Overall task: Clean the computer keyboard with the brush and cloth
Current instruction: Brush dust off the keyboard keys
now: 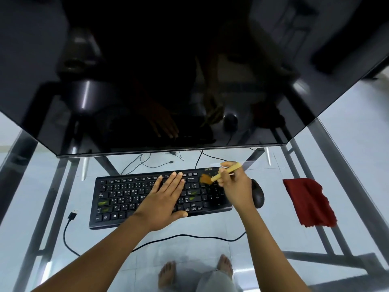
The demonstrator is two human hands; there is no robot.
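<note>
Black keyboard [126, 199], just one, lies on the glass tabletop [52, 186] in front of me. One brush [216, 177] touches the keys at its right end; the bristles look blurry. One red cloth [309, 203] lies well apart on the right. One mouse [257, 196] hides partly behind my right hand [233, 186]. My left hand [164, 199] lies flat on the keys, fingers straight. My right fingers pinch the brush handle.

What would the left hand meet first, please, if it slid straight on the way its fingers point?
Past the keyboard, probably the loose cables, then the monitor; depth is unclear.
</note>
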